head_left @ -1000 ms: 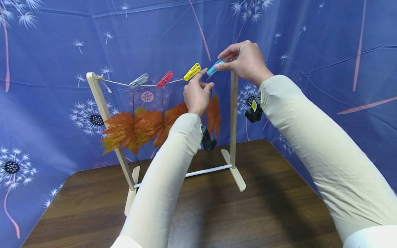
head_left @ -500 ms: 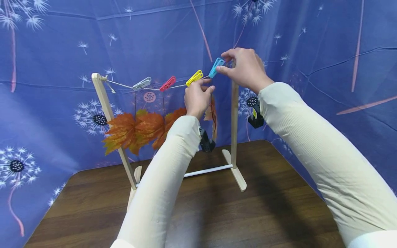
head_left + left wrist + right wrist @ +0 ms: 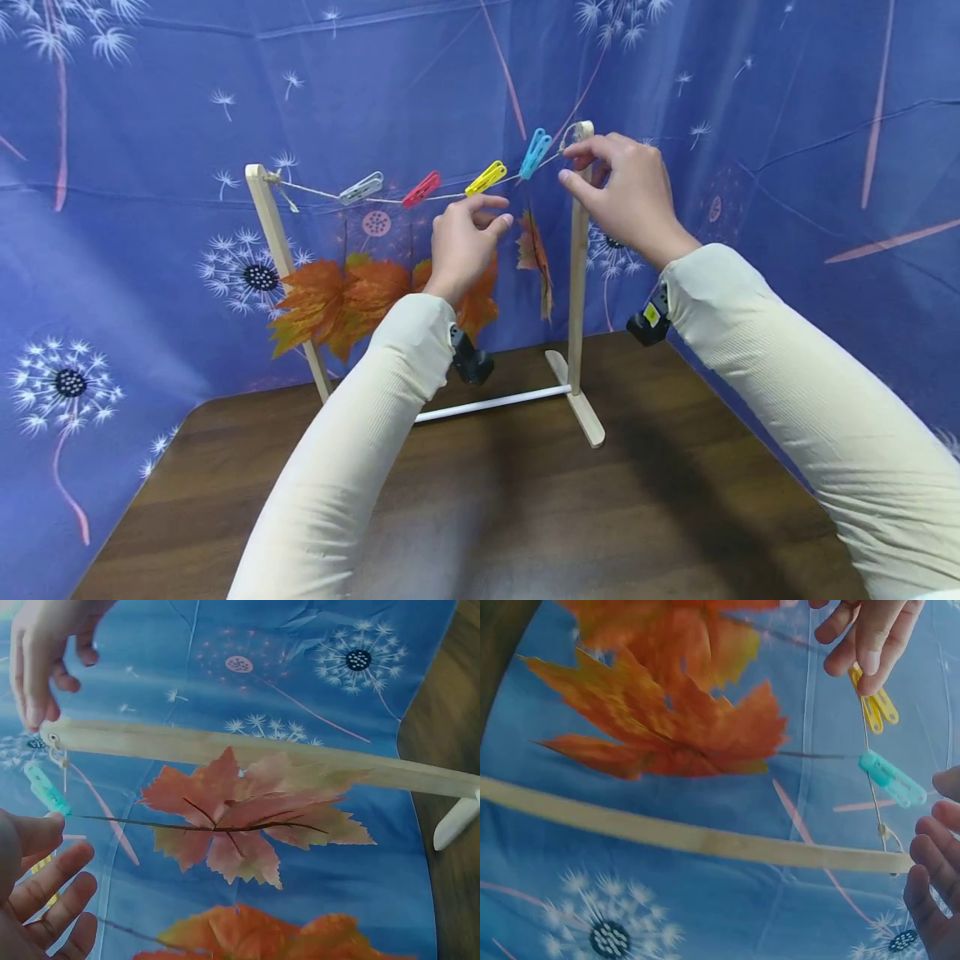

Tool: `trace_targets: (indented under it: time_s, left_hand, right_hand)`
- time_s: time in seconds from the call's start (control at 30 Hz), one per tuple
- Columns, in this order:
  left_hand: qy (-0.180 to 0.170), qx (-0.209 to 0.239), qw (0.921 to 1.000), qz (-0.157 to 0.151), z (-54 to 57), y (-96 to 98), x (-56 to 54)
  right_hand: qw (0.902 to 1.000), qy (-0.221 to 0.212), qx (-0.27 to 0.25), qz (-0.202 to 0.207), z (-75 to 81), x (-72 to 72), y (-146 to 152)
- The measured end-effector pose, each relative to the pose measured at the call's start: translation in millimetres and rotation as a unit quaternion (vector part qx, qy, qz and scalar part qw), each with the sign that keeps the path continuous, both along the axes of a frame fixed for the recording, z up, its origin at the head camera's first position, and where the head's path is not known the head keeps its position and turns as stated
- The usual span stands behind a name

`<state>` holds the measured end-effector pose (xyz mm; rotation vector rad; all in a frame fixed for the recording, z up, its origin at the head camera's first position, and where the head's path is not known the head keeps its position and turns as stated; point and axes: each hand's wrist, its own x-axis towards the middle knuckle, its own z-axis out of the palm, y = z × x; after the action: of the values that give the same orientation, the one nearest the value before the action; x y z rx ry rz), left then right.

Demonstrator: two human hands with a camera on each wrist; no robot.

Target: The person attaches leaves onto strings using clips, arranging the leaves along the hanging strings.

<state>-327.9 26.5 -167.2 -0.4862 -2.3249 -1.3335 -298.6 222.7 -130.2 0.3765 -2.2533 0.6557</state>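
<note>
A light-blue clothespin sits on the string at the right. It clips the stem of an orange maple leaf, which hangs edge-on in the head view. My right hand is just right of this clothespin, thumb and fingers spread, holding nothing. Beneath the yellow clothespin is my left hand, its fingers loosely bent with nothing between them. Farther left, a red clothespin and a pale grey clothespin grip the line. More orange leaves hang below, partly behind my left hand and wrist.
The string runs between a left wooden post and a right wooden post. A white rod joins them low down, over the brown table. Behind hangs a blue dandelion-print cloth.
My right hand has let go of the light-blue clothespin and drawn off to the right. My left hand has lowered away from the string. The rightmost leaf now hangs free.
</note>
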Motion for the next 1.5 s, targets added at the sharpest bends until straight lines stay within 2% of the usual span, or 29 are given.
trace_targets:
  time_s: [0.23, 0.6, 0.73, 0.87, 1.03, 1.17, 1.5]
  left_hand:
    - [0.021, -0.021, 0.9995, -0.012, -5.4, -23.4, 9.9]
    - [0.028, -0.055, 0.9981, 0.006, -16.3, -58.8, 22.5]
    - [0.032, -0.058, 0.9977, 0.016, -17.8, -65.0, 22.3]
    - [0.033, -0.06, 0.9975, 0.017, -19.4, -67.2, 20.9]
    - [0.035, -0.06, 0.9975, 0.01, -23.9, -63.9, 20.5]
    - [0.033, -0.063, 0.9975, 0.004, -27.3, -60.6, 21.1]
    - [0.033, -0.065, 0.9973, 0.004, -30.3, -57.6, 23.5]
  right_hand:
    - [0.9978, -0.028, -0.052, 0.029, -22.3, 1.8, 3]
    - [0.9944, -0.071, -0.058, 0.053, -47.1, -9.7, 3]
    - [0.9911, -0.111, -0.05, 0.052, -46.5, -26.3, -3]
    - [0.9895, -0.136, -0.036, 0.034, -39.6, -46.7, -13]
    - [0.986, -0.162, -0.036, 0.007, -29.6, -63.3, -21]
    - [0.9847, -0.166, -0.051, -0.017, -28.4, -68.9, -23]
    - [0.986, -0.129, -0.097, -0.043, -33.7, -68.0, -20]
